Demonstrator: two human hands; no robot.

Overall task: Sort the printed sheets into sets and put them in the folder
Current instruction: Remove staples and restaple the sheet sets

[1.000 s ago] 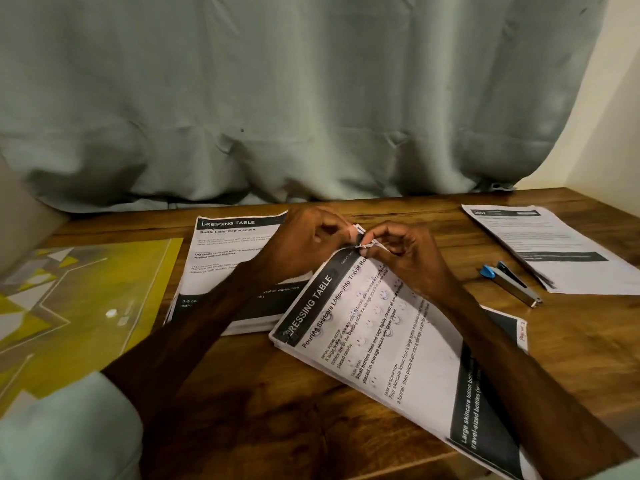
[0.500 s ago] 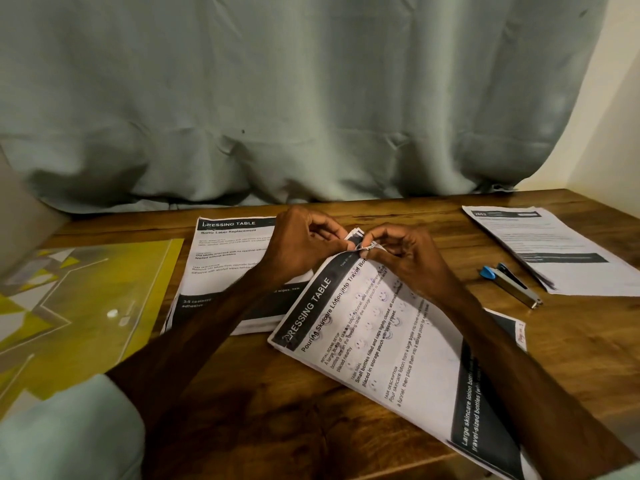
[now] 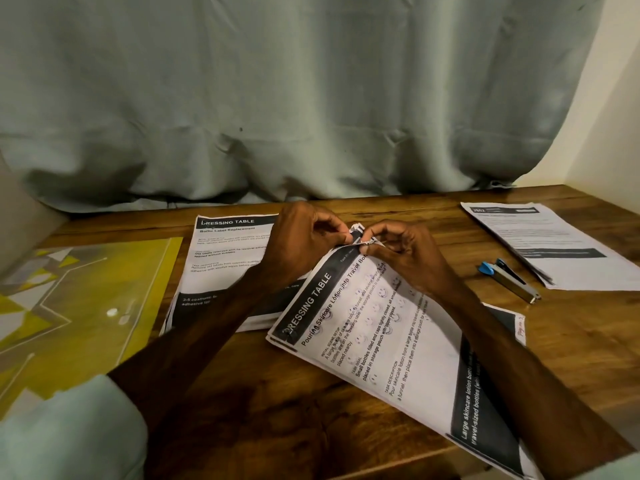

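Curtain point(image 3: 311, 98): one, grey-green, hanging the full width behind the tabletop point(image 3: 571, 334), its hem bunched on the wood.

Folder point(image 3: 86, 306): one, yellow with a pale geometric pattern, lying flat at your far left, apart from all the paper.

Printed sheets: three piles, counted.
- Centre set point(image 3: 381, 341): the biggest in view, lying skewed in front of you, headed "DRESSING TABLE", with its lower end running off the bottom right. More than one sheet (edges show at its near left corner; exact count not readable).
- Left set point(image 3: 225, 254): same heading, subtitle "Bottle Label Replacement", lying square behind your left forearm. The centre set overlaps its right side.
- Right set point(image 3: 554, 244): far right, well apart from the other two, text too blurred to read.

Hands: two, both yours, meeting at the far corner point(image 3: 356, 232) of the centre set.
- Left hand point(image 3: 301, 237): fingers and thumb closed in a pinch on that corner, which is lifted and crumpled.
- Right hand point(image 3: 405, 254): fingers curled and pinching the same corner from the other side, nearly touching the left.

Sleeve point(image 3: 69, 427): one pale cuff, bottom left.

Stapler point(image 3: 509, 280): one, small, blue at one end, lying beside the right set.
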